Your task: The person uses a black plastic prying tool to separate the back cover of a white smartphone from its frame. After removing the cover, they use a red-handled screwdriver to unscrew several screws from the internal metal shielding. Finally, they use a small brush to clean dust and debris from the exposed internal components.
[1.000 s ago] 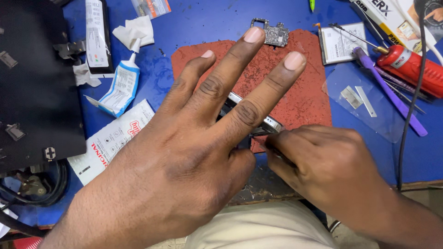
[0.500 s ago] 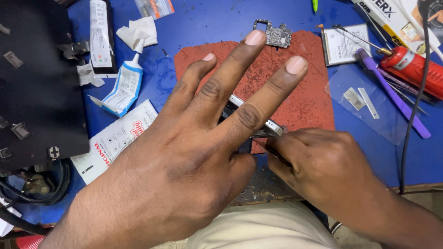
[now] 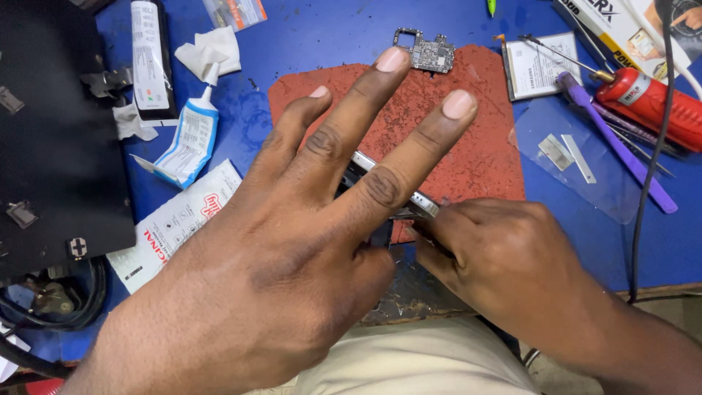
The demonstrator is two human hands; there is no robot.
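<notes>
My left hand (image 3: pixel 278 271) lies over a phone (image 3: pixel 398 192), palm down. Three of its fingers (image 3: pixel 409 157) are stretched out straight and spread apart, pointing away from me over the red work mat (image 3: pixel 475 139); their tips are lifted clear of the mat. The thumb side is tucked under the palm, against the phone's near part. Only a short length of the phone's silver edge shows between my fingers, so I cannot tell how firmly the left hand grips it.

My right hand (image 3: pixel 512 256) is curled closed at the phone's right end, fingertips pinched together against the silver edge. Whether a tool sits inside that pinch is hidden.

The phone rests at the near edge of the red mat, in the middle of the blue bench (image 3: pixel 329 36), directly above my lap.

Items around the work area:
- A small circuit board (image 3: pixel 426 51) lies at the far edge of the mat, just beyond my longest fingertip.
- A white and blue glue tube (image 3: pixel 189 139) lies to the left of the mat, next to crumpled tissue (image 3: pixel 208 47).
- A purple pry tool (image 3: pixel 614 139) lies to the right, across a clear plastic sheet (image 3: pixel 578 168).
- A red cylindrical tool (image 3: pixel 647 102) lies at the far right.
- A flat battery (image 3: pixel 537 66) lies beside the mat's far right corner.
</notes>
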